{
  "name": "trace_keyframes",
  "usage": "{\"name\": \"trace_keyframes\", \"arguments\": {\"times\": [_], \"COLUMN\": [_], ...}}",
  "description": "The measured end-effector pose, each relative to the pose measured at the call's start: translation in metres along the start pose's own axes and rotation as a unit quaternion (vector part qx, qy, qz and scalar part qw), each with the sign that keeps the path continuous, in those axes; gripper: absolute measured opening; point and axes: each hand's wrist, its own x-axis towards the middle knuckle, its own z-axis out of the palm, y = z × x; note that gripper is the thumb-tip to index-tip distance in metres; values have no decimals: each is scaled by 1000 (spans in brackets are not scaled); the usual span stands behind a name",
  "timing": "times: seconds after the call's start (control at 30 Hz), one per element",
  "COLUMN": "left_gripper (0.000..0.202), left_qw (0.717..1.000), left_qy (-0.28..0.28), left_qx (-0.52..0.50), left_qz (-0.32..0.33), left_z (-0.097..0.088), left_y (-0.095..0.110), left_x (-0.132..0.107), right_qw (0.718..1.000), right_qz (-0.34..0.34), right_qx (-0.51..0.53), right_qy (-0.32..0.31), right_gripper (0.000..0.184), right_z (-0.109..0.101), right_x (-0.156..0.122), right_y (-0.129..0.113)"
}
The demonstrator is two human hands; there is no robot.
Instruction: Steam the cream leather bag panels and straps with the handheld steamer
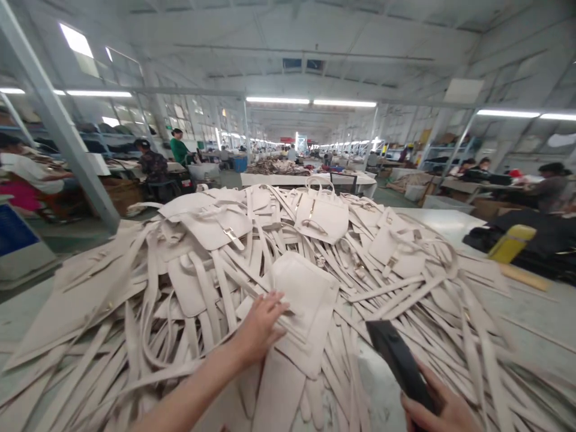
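My left hand (263, 321) reaches onto a beige leather-like bag panel (306, 291) with a rounded outline. Its fingers are stretched out over the panel's left part, near a strap there. In my right hand (436, 399), at the lower right, is a black handheld clipper (396, 354), with its wide flat head pointing up and left toward the panel. Beneath and around both hands spreads a heap of beige straps (396, 300) and bag pieces. Some pieces, such as a flap with a handle (321, 216), carry gold-coloured buckles.
The heap lies on a pale worktable (535, 318). At the right are a yellow object (513, 243), a wooden-looking roll (524, 276) and dark cloth (558, 240). A metal post (67, 126) rises at the left. Other people work at tables across the hall.
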Motion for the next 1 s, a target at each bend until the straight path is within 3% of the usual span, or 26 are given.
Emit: {"name": "trace_keyframes", "arguments": {"times": [0.13, 0.23, 0.3, 0.43, 0.5, 0.67, 0.77, 0.87, 1.0], "left_gripper": [58, 67, 69, 55, 56, 63, 64, 66, 64], "left_qw": [994, 994, 995, 999, 1000, 1000, 999, 999, 1000], "left_qy": [-98, -107, -98, -46, -25, -20, 10, 32, 22], "left_qx": [19, 7, 15, 6, -11, -10, -27, -36, -18], "left_qz": [46, 11, -13, -19, -14, -14, -19, -8, 4], "left_z": [55, 82, 90, 87, 84, 87, 89, 89, 88], "left_y": [35, 44, 37, 7, -3, -4, -1, -2, -2], "left_x": [0, 0, -7, -26, -31, -30, -31, -34, -37], "right_qw": [996, 992, 986, 954, 944, 938, 941, 939, 921], "right_qz": [10, 18, 31, 46, 43, 81, 69, 61, 84], "right_qx": [45, 53, 56, 72, 72, 74, 79, 75, 59], "right_qy": [-71, -111, -152, -286, -320, -330, -322, -329, -377], "right_gripper": [87, 86, 81, 70, 65, 68, 66, 63, 61], "right_z": [22, 35, 42, 54, 60, 81, 88, 79, 59], "right_x": [19, 33, 34, 16, 9, 23, 39, 41, 32], "right_y": [-15, -19, -21, -25, -28, -33, -36, -39, -42]}}
